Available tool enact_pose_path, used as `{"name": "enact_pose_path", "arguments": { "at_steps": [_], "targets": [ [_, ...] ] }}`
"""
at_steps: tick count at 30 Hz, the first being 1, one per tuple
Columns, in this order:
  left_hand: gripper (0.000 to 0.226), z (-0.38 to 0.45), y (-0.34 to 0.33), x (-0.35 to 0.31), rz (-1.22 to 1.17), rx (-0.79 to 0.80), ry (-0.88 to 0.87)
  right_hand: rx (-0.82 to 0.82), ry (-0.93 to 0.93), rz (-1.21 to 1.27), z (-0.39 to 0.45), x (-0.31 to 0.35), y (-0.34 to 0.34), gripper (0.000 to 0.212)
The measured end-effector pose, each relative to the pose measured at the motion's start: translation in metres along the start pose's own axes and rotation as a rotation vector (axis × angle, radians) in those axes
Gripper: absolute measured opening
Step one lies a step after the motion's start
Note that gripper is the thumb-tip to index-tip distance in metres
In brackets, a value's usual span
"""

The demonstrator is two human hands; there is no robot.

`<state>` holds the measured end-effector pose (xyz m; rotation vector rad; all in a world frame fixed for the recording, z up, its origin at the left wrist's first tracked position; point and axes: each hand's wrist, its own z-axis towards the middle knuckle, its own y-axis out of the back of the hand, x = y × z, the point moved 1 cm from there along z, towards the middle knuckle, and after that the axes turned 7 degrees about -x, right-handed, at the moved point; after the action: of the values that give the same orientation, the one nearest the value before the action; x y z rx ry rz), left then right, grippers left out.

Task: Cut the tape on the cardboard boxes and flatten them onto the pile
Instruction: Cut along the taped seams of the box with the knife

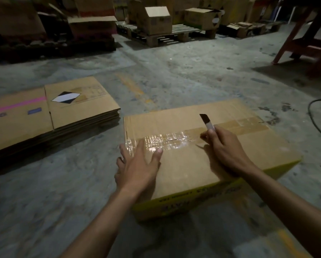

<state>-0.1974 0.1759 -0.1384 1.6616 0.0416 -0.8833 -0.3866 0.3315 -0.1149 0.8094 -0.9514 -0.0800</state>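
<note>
A closed cardboard box (185,164) with a yellow printed side sits on the concrete floor in front of me. Clear shiny tape (174,139) runs along its top seam, with a short slit near the middle. My left hand (137,164) lies flat on the box's near left corner, fingers spread. My right hand (225,148) grips a utility knife (207,121), its blade raised above the tape and pointing away from me. A pile of flattened boxes (53,116) lies on the floor to the left.
A black cable (316,123) curves over the floor at the right. A red stand (305,43) is at the far right. Wooden pallets (167,34) with upright boxes (156,21) line the back. Bare concrete lies between.
</note>
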Motion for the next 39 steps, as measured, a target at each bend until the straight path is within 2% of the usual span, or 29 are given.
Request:
{"name": "enact_pose_path", "arguments": {
  "at_steps": [4,7,9,11,12,14,16,18,20,23,25,27,30,33,35,37,39],
  "targets": [
    [0.069,0.007,0.001,0.001,0.122,-0.066,-0.109,-0.028,-0.078,0.046,-0.017,0.004,-0.009,0.034],
    [0.076,0.048,0.008,0.011,0.163,-0.016,-0.255,-0.033,-0.237,0.264,-0.027,0.021,-0.014,0.034],
    [0.084,0.084,0.021,0.021,0.15,0.035,-0.322,0.062,-0.39,0.508,-0.036,0.037,-0.02,0.034],
    [0.086,0.11,0.034,0.026,0.213,-0.033,-0.351,0.215,-0.469,0.631,-0.045,0.048,-0.024,0.034],
    [0.083,0.116,0.038,0.027,0.255,-0.109,-0.361,0.28,-0.424,0.578,-0.048,0.051,-0.023,0.035],
    [0.071,0.113,0.041,0.025,0.262,-0.217,-0.376,0.266,-0.21,0.322,-0.047,0.046,-0.018,0.037],
    [0.055,0.094,0.038,0.02,0.173,-0.261,-0.333,0.129,-0.072,0.152,-0.04,0.036,-0.011,0.037],
    [0.045,0.062,0.029,0.018,0.054,-0.267,-0.167,0.049,0.015,0.055,-0.039,0.027,-0.01,0.036],
    [0.045,0.025,0.011,0.018,0.007,-0.29,-0.014,0.023,0.068,0.005,-0.041,0.018,-0.017,0.033],
    [0.052,-0.005,-0.022,0.019,-0.092,-0.395,0.074,-0.015,0.026,0.064,-0.046,0.014,-0.022,0.039],
    [0.052,0.006,-0.03,0.017,-0.293,-0.508,0.138,-0.03,-0.067,0.191,-0.048,0.016,-0.022,0.04],
    [0.053,0.03,-0.033,0.016,-0.403,-0.58,0.116,-0.058,-0.122,0.235,-0.048,0.018,-0.025,0.035],
    [0.06,0.082,-0.032,0.013,-0.471,-0.436,-0.013,-0.012,-0.234,0.329,-0.046,0.03,-0.034,0.038],
    [0.081,0.131,-0.015,0.009,-0.523,-0.24,-0.149,0.141,-0.379,0.365,-0.032,0.041,-0.055,0.045],
    [0.079,0.147,-0.003,0.009,-0.512,-0.15,-0.165,0.182,-0.481,0.457,-0.019,0.049,-0.07,0.045],
    [0.069,0.147,0.004,0.008,-0.509,-0.125,-0.161,0.097,-0.534,0.592,-0.003,0.06,-0.077,0.032],
    [0.059,0.125,0.004,0.0,-0.542,-0.209,-0.12,-0.065,-0.586,0.784,0.014,0.066,-0.083,0.027]
  ]
}}
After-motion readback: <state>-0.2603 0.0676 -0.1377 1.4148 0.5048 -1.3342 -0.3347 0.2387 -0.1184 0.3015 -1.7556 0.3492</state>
